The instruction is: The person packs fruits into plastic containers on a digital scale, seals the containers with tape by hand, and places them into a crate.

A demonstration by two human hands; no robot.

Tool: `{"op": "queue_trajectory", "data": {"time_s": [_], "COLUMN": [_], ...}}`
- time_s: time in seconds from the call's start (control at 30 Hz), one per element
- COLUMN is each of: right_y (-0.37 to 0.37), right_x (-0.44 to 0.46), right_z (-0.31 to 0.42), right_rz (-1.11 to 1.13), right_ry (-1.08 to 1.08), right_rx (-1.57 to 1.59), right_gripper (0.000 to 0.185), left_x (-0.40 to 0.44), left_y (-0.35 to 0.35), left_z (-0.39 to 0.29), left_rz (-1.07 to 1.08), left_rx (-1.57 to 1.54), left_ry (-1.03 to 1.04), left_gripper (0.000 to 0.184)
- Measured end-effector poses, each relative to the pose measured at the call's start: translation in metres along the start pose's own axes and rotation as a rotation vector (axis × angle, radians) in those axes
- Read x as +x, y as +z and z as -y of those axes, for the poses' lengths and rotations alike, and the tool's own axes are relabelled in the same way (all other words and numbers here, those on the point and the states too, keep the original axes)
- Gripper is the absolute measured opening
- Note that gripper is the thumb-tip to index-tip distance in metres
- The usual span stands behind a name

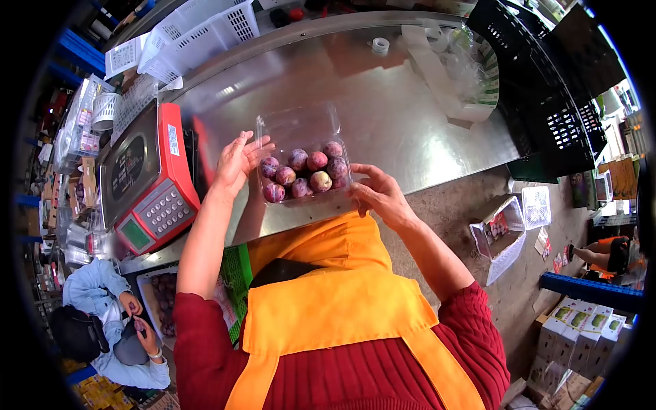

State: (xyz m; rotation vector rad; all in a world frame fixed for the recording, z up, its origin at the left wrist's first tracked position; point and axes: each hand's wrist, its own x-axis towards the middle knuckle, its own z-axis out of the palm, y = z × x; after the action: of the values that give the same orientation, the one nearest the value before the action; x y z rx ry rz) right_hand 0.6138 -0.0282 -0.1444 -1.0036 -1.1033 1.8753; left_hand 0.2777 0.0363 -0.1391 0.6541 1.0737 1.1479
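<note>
A clear plastic clamshell box (301, 199) holding several purple-red plums (298, 159) rests near the front edge of the steel table, its transparent lid (298, 121) raised at the far side. My left hand (239, 162) is at the box's left side, fingers spread, with the fingertips by the lid's hinge edge. On the other side, my right hand (378, 194) has its bent fingers and thumb at the box's right wall, gripping the near right corner. Whether the left fingertips touch the plastic is hard to tell.
A red weighing scale (158, 198) stands left on the steel table (328, 75). A tape roll (380, 46), a carton with plastic wrap (482, 102) and black crates (567, 130) are at the far and right sides. Another person (113, 328) sits lower left beside a plum crate (145, 294).
</note>
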Motion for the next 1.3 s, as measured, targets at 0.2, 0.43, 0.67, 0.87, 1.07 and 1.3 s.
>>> {"op": "queue_trajectory", "data": {"time_s": [0.2, 0.43, 0.67, 0.87, 1.07, 1.3], "right_y": [-0.011, -0.006, 0.019, 0.020, 0.010, -0.142], "right_x": [0.037, 0.052, 0.053, 0.055, 0.064, 0.091], "right_z": [0.011, 0.028, -0.012, 0.013, 0.013, 0.038], "right_rz": [-0.083, -0.098, -0.303, -0.330, -0.314, -0.480], "right_ry": [0.072, 0.089, -0.190, -0.092, 0.000, 0.007], "right_rx": [0.032, -0.182, -0.245, -0.436, -0.134, 0.126], "right_gripper": [0.038, 0.045, 0.030, 0.057, 0.047, 0.022], "left_x": [-0.027, -0.061, -0.058, -0.075, -0.092, -0.022], "left_y": [0.029, 0.096, 0.099, 0.082, 0.051, 0.106], "left_z": [-0.013, 0.015, 0.031, 0.027, 0.075, 0.065], "left_rz": [0.136, 0.110, 0.014, -0.324, -0.353, 0.176], "left_rx": [0.640, 1.773, 1.756, 1.159, 0.288, 0.542], "left_ry": [0.506, 0.807, 0.884, 0.928, 0.156, 0.265], "left_gripper": [0.030, 0.043, 0.050, 0.046, 0.049, 0.044]}}
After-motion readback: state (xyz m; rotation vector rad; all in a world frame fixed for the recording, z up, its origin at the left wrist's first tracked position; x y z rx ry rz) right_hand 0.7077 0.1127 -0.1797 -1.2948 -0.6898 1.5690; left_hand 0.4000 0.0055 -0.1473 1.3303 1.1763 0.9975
